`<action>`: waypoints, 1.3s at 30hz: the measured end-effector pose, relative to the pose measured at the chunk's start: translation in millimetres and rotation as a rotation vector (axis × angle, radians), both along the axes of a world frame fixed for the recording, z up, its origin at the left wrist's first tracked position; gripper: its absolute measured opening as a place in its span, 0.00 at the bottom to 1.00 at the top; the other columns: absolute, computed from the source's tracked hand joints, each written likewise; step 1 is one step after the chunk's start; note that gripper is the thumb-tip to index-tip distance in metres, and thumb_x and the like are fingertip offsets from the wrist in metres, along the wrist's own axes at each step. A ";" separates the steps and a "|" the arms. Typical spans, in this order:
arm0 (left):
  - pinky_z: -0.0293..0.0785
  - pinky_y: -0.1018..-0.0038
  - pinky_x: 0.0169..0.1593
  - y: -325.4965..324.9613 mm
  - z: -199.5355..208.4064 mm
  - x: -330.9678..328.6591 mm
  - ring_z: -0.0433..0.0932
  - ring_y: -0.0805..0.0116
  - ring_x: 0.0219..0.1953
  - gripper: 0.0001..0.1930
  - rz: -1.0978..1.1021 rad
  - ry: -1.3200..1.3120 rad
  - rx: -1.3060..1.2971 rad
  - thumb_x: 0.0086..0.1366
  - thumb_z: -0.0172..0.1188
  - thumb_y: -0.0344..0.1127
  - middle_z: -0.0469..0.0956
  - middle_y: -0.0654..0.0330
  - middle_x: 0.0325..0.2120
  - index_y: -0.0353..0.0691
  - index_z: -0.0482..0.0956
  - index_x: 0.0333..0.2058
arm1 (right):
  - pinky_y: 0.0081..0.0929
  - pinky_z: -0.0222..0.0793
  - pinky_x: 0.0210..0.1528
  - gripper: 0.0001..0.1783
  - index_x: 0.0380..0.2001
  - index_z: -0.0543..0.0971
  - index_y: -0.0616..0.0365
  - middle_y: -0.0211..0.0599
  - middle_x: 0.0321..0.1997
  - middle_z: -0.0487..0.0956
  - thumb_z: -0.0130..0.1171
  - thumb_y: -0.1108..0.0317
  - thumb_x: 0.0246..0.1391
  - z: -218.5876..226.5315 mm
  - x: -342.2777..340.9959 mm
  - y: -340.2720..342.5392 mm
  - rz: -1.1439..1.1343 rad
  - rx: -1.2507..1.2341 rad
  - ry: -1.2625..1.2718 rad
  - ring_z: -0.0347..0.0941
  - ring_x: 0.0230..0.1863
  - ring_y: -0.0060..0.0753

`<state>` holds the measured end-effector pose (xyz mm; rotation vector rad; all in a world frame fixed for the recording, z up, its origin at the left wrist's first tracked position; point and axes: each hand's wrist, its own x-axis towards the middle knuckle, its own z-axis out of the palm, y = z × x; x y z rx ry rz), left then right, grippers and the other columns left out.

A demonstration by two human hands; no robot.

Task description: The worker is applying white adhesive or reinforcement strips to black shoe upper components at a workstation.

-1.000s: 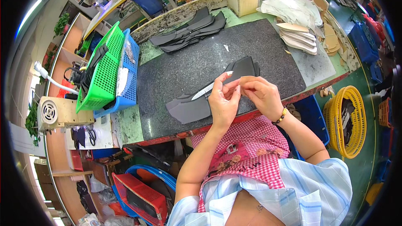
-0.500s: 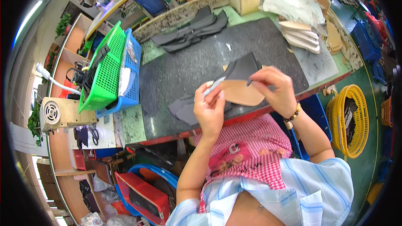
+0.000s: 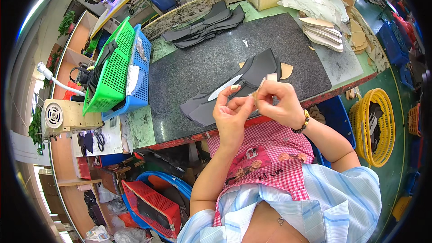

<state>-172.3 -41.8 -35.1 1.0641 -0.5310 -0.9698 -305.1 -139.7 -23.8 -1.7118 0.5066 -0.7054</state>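
Observation:
My left hand (image 3: 233, 116) and my right hand (image 3: 280, 103) meet above the table's near edge, fingertips pinched together. Between them is a small, narrow pale piece (image 3: 253, 94), too covered by the fingers to name. A tan-and-white end (image 3: 271, 77) sticks up beside my right fingers; whether it belongs to the same piece I cannot tell. Just beyond the hands, dark grey cut pieces (image 3: 258, 68) lie overlapped on the black work mat (image 3: 189, 69). A long white shape (image 3: 223, 88) shows on them, and a tan sheet corner (image 3: 286, 70) pokes out from beneath.
Stacked dark pieces (image 3: 204, 24) lie at the mat's far side. Pale sole-shaped pieces (image 3: 321, 36) and white sheets (image 3: 315, 5) sit at the far right. Green (image 3: 112, 69) and blue (image 3: 140, 76) baskets stand left. A yellow basket (image 3: 389, 128) is on the floor, right.
My hands have come together from apart. The tan sole-shaped sheet between them no longer shows flat over the table edge. The white shape now lies on the dark pieces, away from my left fingers.

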 end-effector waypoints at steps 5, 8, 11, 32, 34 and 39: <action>0.80 0.72 0.44 -11.3 -1.5 19.5 0.82 0.67 0.36 0.19 -0.076 0.345 -0.058 0.63 0.58 0.23 0.80 0.53 0.34 0.37 0.64 0.51 | 0.28 0.67 0.52 0.01 0.25 0.72 0.62 0.42 0.45 0.76 0.53 0.78 0.48 -5.7 -16.1 10.1 0.118 0.241 -0.381 0.72 0.48 0.27; 0.80 0.73 0.43 -13.5 -4.1 16.2 0.81 0.69 0.38 0.18 -0.035 0.029 -0.086 0.64 0.57 0.24 0.80 0.55 0.33 0.38 0.63 0.50 | 0.32 0.67 0.55 0.01 0.28 0.71 0.62 0.46 0.46 0.77 0.51 0.78 0.52 -10.8 -23.0 0.8 0.116 0.385 -0.503 0.73 0.49 0.31; 0.78 0.76 0.41 -11.7 -4.2 4.9 0.79 0.72 0.36 0.19 -0.025 -0.160 -0.119 0.63 0.57 0.22 0.79 0.56 0.32 0.37 0.63 0.50 | 0.31 0.72 0.49 0.05 0.34 0.69 0.61 0.41 0.36 0.77 0.53 0.75 0.56 -10.6 -21.0 -8.4 0.247 0.725 -0.647 0.75 0.42 0.28; 0.71 0.84 0.39 -15.5 -3.8 -23.2 0.75 0.80 0.34 0.14 0.096 -0.576 -0.147 0.65 0.55 0.22 0.76 0.62 0.31 0.38 0.65 0.47 | 0.18 0.74 0.39 0.15 0.43 0.78 0.60 0.34 0.38 0.79 0.65 0.75 0.50 -17.2 -4.4 5.3 -0.210 -0.199 -0.214 0.76 0.39 0.22; 0.72 0.82 0.39 -16.3 -7.1 -22.8 0.75 0.78 0.34 0.15 0.014 -0.347 -0.183 0.64 0.54 0.20 0.76 0.62 0.31 0.39 0.64 0.48 | 0.21 0.74 0.41 0.09 0.41 0.78 0.61 0.36 0.40 0.79 0.61 0.73 0.55 -21.7 -4.2 6.0 -0.147 0.219 -0.322 0.77 0.41 0.25; 0.75 0.74 0.45 -11.6 -20.4 4.8 0.77 0.72 0.37 0.18 -0.054 -0.113 -0.194 0.64 0.54 0.21 0.75 0.62 0.32 0.42 0.63 0.50 | 0.26 0.71 0.51 0.11 0.42 0.75 0.61 0.36 0.47 0.78 0.50 0.65 0.64 -49.8 -36.1 -15.3 -0.093 0.893 -0.687 0.75 0.49 0.29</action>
